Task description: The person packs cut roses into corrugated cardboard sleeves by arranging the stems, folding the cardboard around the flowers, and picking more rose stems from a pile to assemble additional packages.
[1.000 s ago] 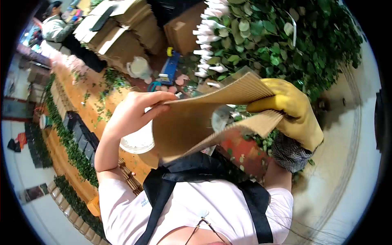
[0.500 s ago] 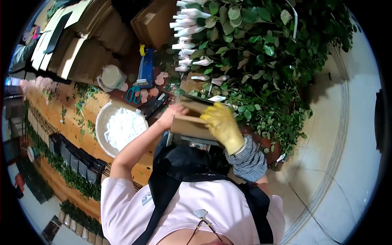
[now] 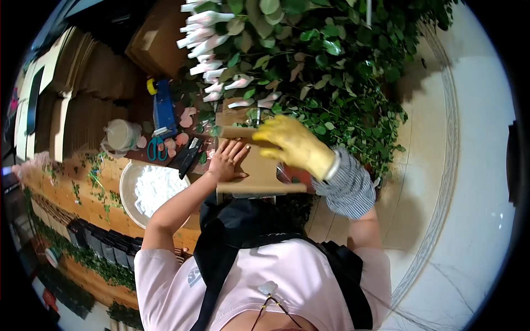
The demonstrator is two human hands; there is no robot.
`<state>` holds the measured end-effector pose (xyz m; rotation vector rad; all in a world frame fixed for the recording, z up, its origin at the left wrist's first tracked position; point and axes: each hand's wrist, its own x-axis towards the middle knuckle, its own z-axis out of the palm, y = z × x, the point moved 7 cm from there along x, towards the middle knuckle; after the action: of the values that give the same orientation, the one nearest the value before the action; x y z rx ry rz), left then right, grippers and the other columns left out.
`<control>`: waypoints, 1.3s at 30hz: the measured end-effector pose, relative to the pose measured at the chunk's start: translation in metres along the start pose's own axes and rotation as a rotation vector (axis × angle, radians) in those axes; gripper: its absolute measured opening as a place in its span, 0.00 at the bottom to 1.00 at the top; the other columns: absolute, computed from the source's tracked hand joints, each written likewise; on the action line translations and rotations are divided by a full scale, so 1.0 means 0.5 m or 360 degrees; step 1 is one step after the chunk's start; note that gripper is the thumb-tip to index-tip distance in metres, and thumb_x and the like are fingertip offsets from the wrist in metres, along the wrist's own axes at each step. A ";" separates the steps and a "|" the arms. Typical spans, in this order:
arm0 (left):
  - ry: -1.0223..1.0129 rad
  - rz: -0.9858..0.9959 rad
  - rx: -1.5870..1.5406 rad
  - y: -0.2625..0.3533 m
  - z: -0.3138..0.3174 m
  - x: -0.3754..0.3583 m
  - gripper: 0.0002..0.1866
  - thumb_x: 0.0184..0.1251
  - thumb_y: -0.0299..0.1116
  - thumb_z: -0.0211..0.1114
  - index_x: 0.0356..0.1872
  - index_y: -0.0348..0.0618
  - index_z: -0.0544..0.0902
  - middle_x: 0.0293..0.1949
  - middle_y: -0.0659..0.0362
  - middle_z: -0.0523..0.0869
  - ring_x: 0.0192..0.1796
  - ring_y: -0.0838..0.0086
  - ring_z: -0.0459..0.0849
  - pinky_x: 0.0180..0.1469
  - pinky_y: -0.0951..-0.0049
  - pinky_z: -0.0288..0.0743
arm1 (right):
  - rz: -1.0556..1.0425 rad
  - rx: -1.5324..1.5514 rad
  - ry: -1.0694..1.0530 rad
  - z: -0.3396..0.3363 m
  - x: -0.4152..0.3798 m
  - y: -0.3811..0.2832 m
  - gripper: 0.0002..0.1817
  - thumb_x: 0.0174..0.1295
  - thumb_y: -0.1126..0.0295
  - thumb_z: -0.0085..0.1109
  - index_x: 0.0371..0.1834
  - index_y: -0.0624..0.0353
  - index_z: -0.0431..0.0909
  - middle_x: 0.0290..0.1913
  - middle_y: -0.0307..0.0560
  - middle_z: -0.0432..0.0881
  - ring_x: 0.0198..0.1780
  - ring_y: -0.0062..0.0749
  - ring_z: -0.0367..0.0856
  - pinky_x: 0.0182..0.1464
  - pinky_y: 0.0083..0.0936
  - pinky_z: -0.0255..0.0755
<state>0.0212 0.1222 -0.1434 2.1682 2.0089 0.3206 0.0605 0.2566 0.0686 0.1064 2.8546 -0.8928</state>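
Note:
My bare left hand [image 3: 226,161] lies flat with its fingers spread on the left part of a brown piece of cardboard [image 3: 262,168]. The cardboard's near and far edges stand up in low folds. My right hand [image 3: 295,144], in a yellow glove, is open above the right part of the cardboard, fingers stretched to the left and slightly blurred. Just beyond it are leafy green stems [image 3: 331,88] with flower heads in white net sleeves [image 3: 207,41].
To the left are a basin of white pieces [image 3: 126,190], teal scissors [image 3: 156,148], a black stapler-like tool [image 3: 190,157], a blue tape dispenser [image 3: 164,107] and a plastic jug [image 3: 122,135]. Stacked cardboard [image 3: 83,121] stands at the far left.
The cardboard, upright and folded before, now lies flatter and opened out. My left hand has gone from inside its fold to flat on top; my gloved hand has let go of its edge.

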 end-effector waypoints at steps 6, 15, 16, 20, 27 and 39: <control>-0.0216 -0.0030 0.0091 0.000 0.013 0.007 0.49 0.57 0.77 0.53 0.69 0.46 0.72 0.69 0.52 0.71 0.74 0.58 0.63 0.79 0.51 0.42 | 0.0910 -0.0601 -0.0818 0.229 0.132 0.131 0.23 0.59 0.47 0.62 0.50 0.50 0.85 0.63 0.46 0.79 0.68 0.38 0.72 0.69 0.38 0.64; -0.0148 0.0066 0.0283 -0.002 0.045 -0.007 0.49 0.58 0.68 0.62 0.76 0.50 0.61 0.75 0.54 0.64 0.77 0.60 0.58 0.78 0.50 0.47 | -0.0409 -0.0189 0.0470 0.200 -0.055 -0.034 0.26 0.57 0.64 0.64 0.62 0.51 0.77 0.63 0.48 0.78 0.64 0.44 0.75 0.69 0.43 0.66; -0.0168 0.0031 0.0163 0.002 0.015 0.002 0.51 0.56 0.69 0.63 0.76 0.49 0.62 0.75 0.53 0.64 0.77 0.59 0.58 0.78 0.50 0.47 | -0.0277 -0.0497 0.0485 0.266 -0.086 0.053 0.28 0.55 0.64 0.64 0.63 0.50 0.77 0.62 0.48 0.79 0.63 0.44 0.76 0.67 0.44 0.66; -0.0132 0.0018 0.0102 0.005 -0.024 0.017 0.55 0.50 0.72 0.65 0.75 0.48 0.63 0.75 0.52 0.62 0.76 0.58 0.59 0.77 0.49 0.47 | 0.0704 -0.1052 -0.0067 0.291 -0.268 0.245 0.27 0.65 0.67 0.54 0.70 0.45 0.67 0.66 0.45 0.75 0.62 0.37 0.77 0.65 0.42 0.66; 0.0011 0.0102 0.0133 0.011 -0.005 0.008 0.52 0.50 0.72 0.65 0.72 0.46 0.68 0.76 0.50 0.61 0.77 0.57 0.58 0.78 0.49 0.46 | 0.0338 0.0855 0.0320 0.078 -0.228 0.062 0.24 0.66 0.62 0.60 0.65 0.55 0.73 0.64 0.54 0.78 0.63 0.45 0.77 0.62 0.36 0.73; -0.0022 0.0175 0.0104 0.009 0.009 0.009 0.52 0.53 0.73 0.62 0.73 0.47 0.67 0.73 0.48 0.67 0.75 0.55 0.63 0.77 0.48 0.48 | 0.0242 0.1931 -0.0030 0.019 -0.178 -0.095 0.37 0.65 0.61 0.66 0.75 0.61 0.62 0.72 0.52 0.68 0.71 0.35 0.67 0.72 0.31 0.62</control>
<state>0.0270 0.1264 -0.1465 2.3192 1.9226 0.2567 0.1442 0.2100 0.1019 0.4108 1.8240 -2.3472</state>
